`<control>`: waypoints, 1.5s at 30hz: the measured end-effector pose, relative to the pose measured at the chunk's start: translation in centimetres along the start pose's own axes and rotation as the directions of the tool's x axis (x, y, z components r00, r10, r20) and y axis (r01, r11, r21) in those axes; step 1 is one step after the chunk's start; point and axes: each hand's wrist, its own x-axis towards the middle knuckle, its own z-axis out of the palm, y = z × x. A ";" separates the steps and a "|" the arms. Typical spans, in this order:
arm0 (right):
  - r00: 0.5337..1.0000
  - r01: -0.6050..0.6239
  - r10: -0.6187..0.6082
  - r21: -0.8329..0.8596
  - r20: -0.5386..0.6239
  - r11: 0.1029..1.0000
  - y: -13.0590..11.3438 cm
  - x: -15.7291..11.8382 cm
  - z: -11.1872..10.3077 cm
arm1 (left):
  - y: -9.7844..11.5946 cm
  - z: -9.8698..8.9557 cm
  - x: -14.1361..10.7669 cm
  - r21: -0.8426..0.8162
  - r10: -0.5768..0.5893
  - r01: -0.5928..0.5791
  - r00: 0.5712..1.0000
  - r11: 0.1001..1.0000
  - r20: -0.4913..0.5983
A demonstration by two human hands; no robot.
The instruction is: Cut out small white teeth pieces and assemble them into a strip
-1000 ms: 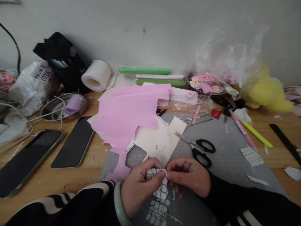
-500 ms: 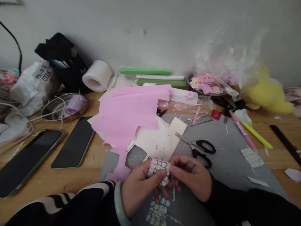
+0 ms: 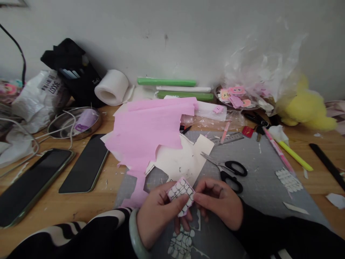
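A small pink-backed paper piece (image 3: 180, 190) with rounded shapes outlined in black is pinched in my left hand (image 3: 157, 212), thumb across its face. The thumb and finger of my right hand (image 3: 218, 201) are closed at its right edge. Below my hands another paper piece (image 3: 181, 241) with outlined shapes lies on the grey cutting mat (image 3: 256, 172). Black-handled scissors (image 3: 228, 169) rest just beyond my right hand, blades a little apart. A torn sheet of pink paper (image 3: 145, 129) covers part of a cream card (image 3: 185, 158) ahead of my hands.
Two phones (image 3: 83, 165) lie at left, near a metal bowl (image 3: 97, 131). A toilet roll (image 3: 111, 86) and green wrapped rolls (image 3: 166, 82) stand along the wall. On the right are a steel ruler (image 3: 231, 138), keys (image 3: 259, 133), pens (image 3: 296, 155) and a yellow plush toy (image 3: 307, 108).
The outlined paper piece has turned in my fingers, so a corner now points up and away. My hands have stayed in nearly the same place.
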 end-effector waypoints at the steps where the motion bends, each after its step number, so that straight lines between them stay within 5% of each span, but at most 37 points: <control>1: 1.000 0.009 -0.009 0.007 -0.023 1.000 0.0 0.0 0.0 | -0.1 -0.1 0.0 -0.020 0.020 -0.020 1.000 1.000 -0.017; 6: 0.992 0.057 -0.053 0.031 -0.113 0.998 0.1 -0.3 0.5 | -0.2 0.0 0.0 -0.027 0.066 -0.066 0.998 0.997 -0.011; 11: 0.994 0.080 -0.078 0.025 -0.081 0.996 0.8 -0.6 1.1 | 0.0 0.4 0.1 0.006 0.050 -0.050 0.998 0.999 -0.033; 18: 0.993 -0.094 0.078 0.191 0.089 0.977 0.5 -0.1 0.5 | -0.1 0.4 0.1 0.046 0.033 -0.031 0.997 0.998 -0.063; 26: 0.969 -0.211 0.167 0.255 0.183 0.944 0.5 0.4 0.0 | -0.2 0.1 -0.1 0.062 0.045 -0.046 0.999 0.997 0.021; 45: 0.950 -0.270 0.218 0.238 0.223 0.933 0.3 0.1 -0.1 | -0.1 -0.1 -0.6 0.139 0.008 -0.008 1.000 0.990 -0.002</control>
